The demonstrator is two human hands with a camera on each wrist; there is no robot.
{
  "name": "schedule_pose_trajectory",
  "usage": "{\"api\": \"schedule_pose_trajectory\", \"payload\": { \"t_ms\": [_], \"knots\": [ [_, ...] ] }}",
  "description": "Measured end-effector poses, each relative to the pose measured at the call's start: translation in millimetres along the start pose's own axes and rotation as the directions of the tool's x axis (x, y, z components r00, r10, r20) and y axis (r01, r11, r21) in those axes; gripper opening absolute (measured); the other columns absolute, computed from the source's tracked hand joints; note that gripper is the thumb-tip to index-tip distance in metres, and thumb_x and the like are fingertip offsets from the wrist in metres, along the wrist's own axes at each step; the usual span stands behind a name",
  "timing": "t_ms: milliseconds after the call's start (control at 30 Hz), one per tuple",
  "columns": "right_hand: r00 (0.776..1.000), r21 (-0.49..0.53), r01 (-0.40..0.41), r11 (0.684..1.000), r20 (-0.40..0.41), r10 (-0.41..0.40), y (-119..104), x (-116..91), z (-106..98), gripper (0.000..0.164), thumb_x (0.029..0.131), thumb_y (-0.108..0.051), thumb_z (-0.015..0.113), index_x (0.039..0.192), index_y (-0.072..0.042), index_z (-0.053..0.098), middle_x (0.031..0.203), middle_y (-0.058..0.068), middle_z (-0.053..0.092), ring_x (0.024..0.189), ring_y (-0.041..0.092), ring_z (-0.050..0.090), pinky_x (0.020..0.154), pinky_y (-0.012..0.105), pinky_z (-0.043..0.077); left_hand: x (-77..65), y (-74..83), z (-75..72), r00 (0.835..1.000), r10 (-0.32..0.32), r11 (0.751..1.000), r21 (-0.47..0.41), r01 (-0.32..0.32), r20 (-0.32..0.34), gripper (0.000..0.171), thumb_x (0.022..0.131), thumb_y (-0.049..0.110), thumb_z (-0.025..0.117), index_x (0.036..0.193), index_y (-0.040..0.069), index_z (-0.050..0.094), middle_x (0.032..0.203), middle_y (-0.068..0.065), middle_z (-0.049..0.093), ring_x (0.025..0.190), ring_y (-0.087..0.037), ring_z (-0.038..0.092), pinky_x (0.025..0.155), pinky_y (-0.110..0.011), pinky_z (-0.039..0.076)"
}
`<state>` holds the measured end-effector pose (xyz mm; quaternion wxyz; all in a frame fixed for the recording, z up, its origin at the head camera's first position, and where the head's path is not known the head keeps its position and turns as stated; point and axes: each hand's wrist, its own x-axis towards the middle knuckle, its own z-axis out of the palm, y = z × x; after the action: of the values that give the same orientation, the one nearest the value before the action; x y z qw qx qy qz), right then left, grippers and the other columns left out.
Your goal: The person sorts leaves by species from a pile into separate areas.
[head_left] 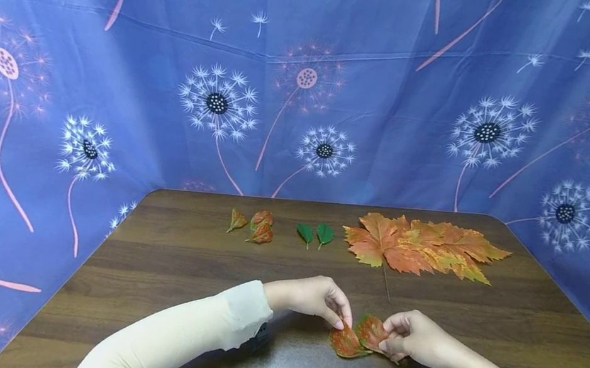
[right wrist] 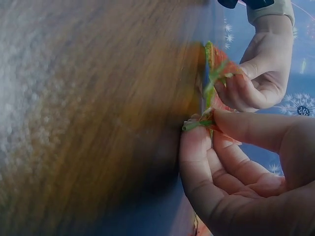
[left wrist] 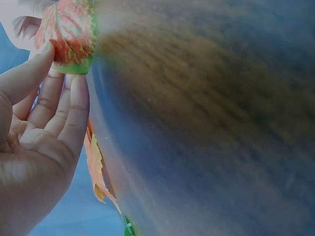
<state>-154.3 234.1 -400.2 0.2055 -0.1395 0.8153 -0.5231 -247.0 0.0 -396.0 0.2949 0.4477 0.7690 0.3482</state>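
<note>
Near the front middle of the table, my left hand [head_left: 314, 296] pinches a red-orange leaf [head_left: 347, 343] with green edges between thumb and fingers. My right hand [head_left: 419, 340] pinches a second leaf [head_left: 371, 333] of the same kind, close beside the first. In the head view the two leaves meet or overlap at their edges. The left wrist view has the thumb on the face of the red leaf [left wrist: 74, 37] and the fingers behind it. A short green stem [right wrist: 193, 125] sticks out between my right thumb and finger in the right wrist view.
Across the back of the wooden table [head_left: 192, 258] lie several small red-green leaves [head_left: 261, 227], two green leaves [head_left: 324, 234] and large orange maple leaves [head_left: 423, 244], one with a long stem. A blue dandelion-print cloth [head_left: 265, 78] hangs behind and along the sides.
</note>
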Motion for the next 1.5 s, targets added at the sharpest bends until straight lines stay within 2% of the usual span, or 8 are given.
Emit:
{"api": "schedule_pose_trajectory", "payload": {
  "t_ms": [167, 367, 533, 733, 900, 1167, 1333, 1500],
  "knots": [
    [1.0, 0.013, -0.012, 1.0, -0.008, 0.012, 0.3, -0.3, 0.8, 0.014, 0.086, 0.0, 0.064, 0.091, 0.013, 0.06, 0.075, 0.003, 0.06, 0.066, 0.011, 0.058, 0.059, 0.026, 0.053, -2.7, 1.1, -1.7, 1.0, -0.017, 0.999, -0.032, 0.016, -0.007, 0.009, 0.085, 0.002, 0.07, 0.092, 0.0, 0.074, 0.086, -0.012, 0.073, 0.069, 0.001, 0.06, 0.065, -0.015, 0.051],
    [1.0, 0.058, -0.017, 0.998, -0.005, 0.017, 0.1, -0.8, 3.0, 0.014, 0.088, -0.001, 0.063, 0.093, 0.012, 0.061, 0.078, 0.003, 0.062, 0.071, 0.012, 0.062, 0.064, 0.028, 0.056, -8.2, 3.5, -6.5, 0.997, -0.068, 0.993, -0.1, 0.064, -0.029, 0.009, 0.085, 0.003, 0.07, 0.094, 0.002, 0.074, 0.081, -0.007, 0.073, 0.069, -0.002, 0.064, 0.065, -0.027, 0.058],
    [0.999, 0.068, -0.007, 0.998, -0.032, 0.009, -2.0, 0.4, 3.6, 0.017, 0.088, -0.004, 0.064, 0.096, 0.011, 0.061, 0.077, 0.002, 0.062, 0.071, 0.011, 0.061, 0.065, 0.028, 0.056, -12.2, 5.4, -12.7, 0.996, -0.07, 0.992, -0.105, 0.063, -0.062, 0.01, 0.085, 0.003, 0.07, 0.095, 0.003, 0.074, 0.083, -0.008, 0.074, 0.07, -0.002, 0.064, 0.066, -0.027, 0.058],
    [0.998, 0.056, 0.0, 0.998, -0.069, 0.004, -6.4, 4.4, 1.4, 0.018, 0.09, -0.006, 0.064, 0.096, 0.01, 0.062, 0.078, 0.003, 0.064, 0.073, 0.012, 0.062, 0.068, 0.03, 0.057, -17.2, 3.9, -19.0, 0.99, -0.086, 0.99, -0.122, 0.072, -0.111, 0.008, 0.085, 0.004, 0.071, 0.093, 0.005, 0.074, 0.08, -0.002, 0.072, 0.071, -0.004, 0.064, 0.066, -0.029, 0.058],
    [0.995, 0.029, 0.008, 1.0, -0.1, -0.005, -15.6, 11.8, -3.5, 0.018, 0.09, -0.009, 0.065, 0.097, 0.008, 0.063, 0.08, 0.003, 0.065, 0.075, 0.014, 0.064, 0.07, 0.032, 0.057, -21.4, 4.7, -27.5, 0.973, -0.116, 0.986, -0.14, 0.089, -0.2, 0.006, 0.086, 0.005, 0.071, 0.091, 0.006, 0.074, 0.081, -0.005, 0.072, 0.07, -0.008, 0.063, 0.068, -0.032, 0.059],
    [0.991, 0.017, 0.031, 0.999, -0.127, -0.029, -30.0, 20.6, -6.8, 0.019, 0.09, -0.009, 0.065, 0.098, 0.008, 0.064, 0.08, 0.004, 0.066, 0.075, 0.015, 0.064, 0.071, 0.033, 0.057, -23.8, 6.3, -35.9, 0.933, -0.154, 0.98, -0.168, 0.103, -0.325, 0.004, 0.085, 0.005, 0.071, 0.089, 0.006, 0.074, 0.08, -0.006, 0.072, 0.07, -0.008, 0.064, 0.073, -0.043, 0.059],
    [0.991, 0.049, 0.04, 0.998, -0.131, -0.034, -31.4, 26.0, -8.4, 0.02, 0.09, -0.006, 0.064, 0.1, 0.011, 0.062, 0.082, 0.005, 0.067, 0.073, 0.013, 0.063, 0.071, 0.031, 0.058, -26.1, 4.3, -39.5, 0.923, -0.159, 0.978, -0.184, 0.099, -0.351, 0.004, 0.085, 0.005, 0.072, 0.088, 0.005, 0.074, 0.082, -0.008, 0.072, 0.072, -0.008, 0.065, 0.075, -0.047, 0.058],
    [0.989, 0.045, 0.021, 0.999, -0.147, -0.014, -32.1, 28.9, -11.1, 0.019, 0.091, -0.008, 0.065, 0.099, 0.009, 0.062, 0.082, 0.003, 0.066, 0.077, 0.015, 0.064, 0.073, 0.032, 0.058, -31.5, 4.2, -42.8, 0.916, -0.166, 0.977, -0.19, 0.101, -0.364, 0.005, 0.086, 0.008, 0.072, 0.09, 0.005, 0.073, 0.088, -0.008, 0.073, 0.077, -0.009, 0.066, 0.077, -0.045, 0.058]
  ]
}}
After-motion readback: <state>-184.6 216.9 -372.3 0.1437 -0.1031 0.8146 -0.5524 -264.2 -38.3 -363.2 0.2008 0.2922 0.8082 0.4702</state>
